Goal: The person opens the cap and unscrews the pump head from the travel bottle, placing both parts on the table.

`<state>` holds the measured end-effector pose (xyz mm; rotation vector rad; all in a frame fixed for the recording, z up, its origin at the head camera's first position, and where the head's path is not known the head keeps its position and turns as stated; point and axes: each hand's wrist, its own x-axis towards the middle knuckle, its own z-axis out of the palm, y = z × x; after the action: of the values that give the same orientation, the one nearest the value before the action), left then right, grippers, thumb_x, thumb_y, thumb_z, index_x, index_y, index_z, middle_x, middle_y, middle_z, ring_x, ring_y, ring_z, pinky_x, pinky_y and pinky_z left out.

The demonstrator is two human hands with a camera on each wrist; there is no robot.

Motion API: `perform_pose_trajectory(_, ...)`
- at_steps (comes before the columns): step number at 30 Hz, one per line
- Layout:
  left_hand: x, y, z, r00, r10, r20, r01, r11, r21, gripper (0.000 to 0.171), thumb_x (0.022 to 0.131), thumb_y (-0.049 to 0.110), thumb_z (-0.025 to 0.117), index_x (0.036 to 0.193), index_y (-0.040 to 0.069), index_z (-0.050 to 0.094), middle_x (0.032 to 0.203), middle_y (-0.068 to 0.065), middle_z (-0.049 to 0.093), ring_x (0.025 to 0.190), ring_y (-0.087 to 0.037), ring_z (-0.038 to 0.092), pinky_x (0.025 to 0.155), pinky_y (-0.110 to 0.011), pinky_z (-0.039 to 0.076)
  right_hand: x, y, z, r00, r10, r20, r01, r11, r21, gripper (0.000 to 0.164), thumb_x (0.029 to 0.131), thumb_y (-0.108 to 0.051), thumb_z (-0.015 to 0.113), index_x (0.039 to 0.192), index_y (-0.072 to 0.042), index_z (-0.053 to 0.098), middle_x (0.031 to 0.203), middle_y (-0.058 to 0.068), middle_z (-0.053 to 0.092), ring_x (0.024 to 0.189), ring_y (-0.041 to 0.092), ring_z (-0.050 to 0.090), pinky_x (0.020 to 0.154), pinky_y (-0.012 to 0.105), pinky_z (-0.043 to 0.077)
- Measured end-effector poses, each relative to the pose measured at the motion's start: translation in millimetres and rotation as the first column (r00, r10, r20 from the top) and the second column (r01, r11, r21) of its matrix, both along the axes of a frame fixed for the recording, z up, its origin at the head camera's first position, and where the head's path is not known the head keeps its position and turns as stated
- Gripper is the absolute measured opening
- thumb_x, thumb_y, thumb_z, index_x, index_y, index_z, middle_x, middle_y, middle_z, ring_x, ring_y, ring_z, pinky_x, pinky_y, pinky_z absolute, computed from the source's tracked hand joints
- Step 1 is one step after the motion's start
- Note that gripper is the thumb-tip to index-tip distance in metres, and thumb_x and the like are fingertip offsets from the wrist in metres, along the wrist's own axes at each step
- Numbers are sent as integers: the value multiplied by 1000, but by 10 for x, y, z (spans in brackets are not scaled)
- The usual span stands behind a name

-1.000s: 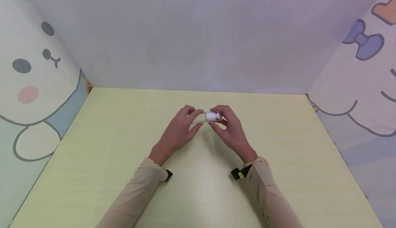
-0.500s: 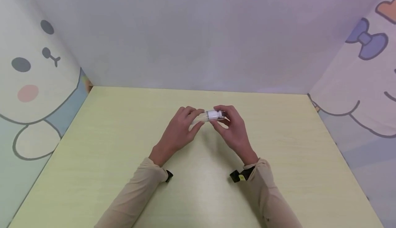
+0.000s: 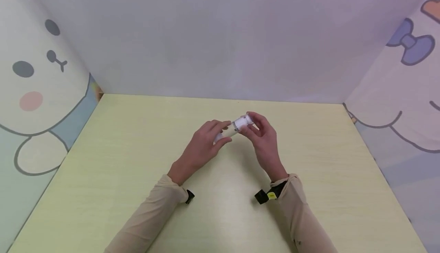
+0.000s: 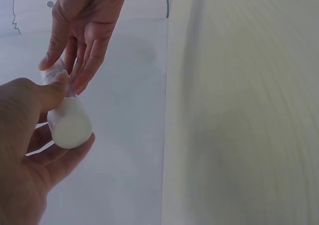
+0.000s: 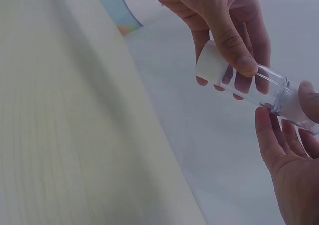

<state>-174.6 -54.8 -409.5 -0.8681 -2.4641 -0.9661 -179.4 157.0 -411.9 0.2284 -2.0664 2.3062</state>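
Note:
A clear cylindrical bottle (image 3: 229, 131) with a white left end (image 5: 211, 63) and a white section inside its right end (image 3: 242, 122) is held up over the table, slanting away to the right. My left hand (image 3: 203, 142) is round the left part, thumb on the clear wall and fingers on the far side, as the right wrist view shows. My right hand (image 3: 264, 140) grips the right end between thumb and fingers. In the left wrist view the round white end (image 4: 71, 128) faces the camera, and my right hand (image 4: 87, 31) is behind it, partly covering the far end.
The pale wooden table (image 3: 120, 161) extends under both arms. A grey wall panel (image 3: 220, 43) stands along its far edge. Cartoon-printed panels rise on the left (image 3: 34, 92) and right (image 3: 388, 104). Black straps with small devices (image 3: 266, 195) sit at the wrists.
The bottle has gone from nearly level across the view to slanting, its right end farther away. My right hand has shifted right and slightly away; the left hand has shifted slightly right.

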Motion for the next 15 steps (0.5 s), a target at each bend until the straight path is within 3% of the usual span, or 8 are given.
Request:
perform_pose_trajectory(7,-7,-10,-9,1000,14,-8,-14,1000,-11,47,93,19,80,136,7,64,119,-9,68,103,-23,64,80,-34,61,9,-47,-19,1000,-19,-19,20,999,40,43,104,-12,64,144,-1,54,137,19,64,113,9,72,99,27,59)
perform_pose_trajectory(15,8,-13,18,1000,-8,10,8,1000,-3,47,92,17,80,135,7,64,119,-8,69,110,-23,65,90,-36,62,25,-17,20,992,-2,-125,-2,999,-34,38,110,-18,53,141,4,48,130,8,59,111,15,71,96,32,61)
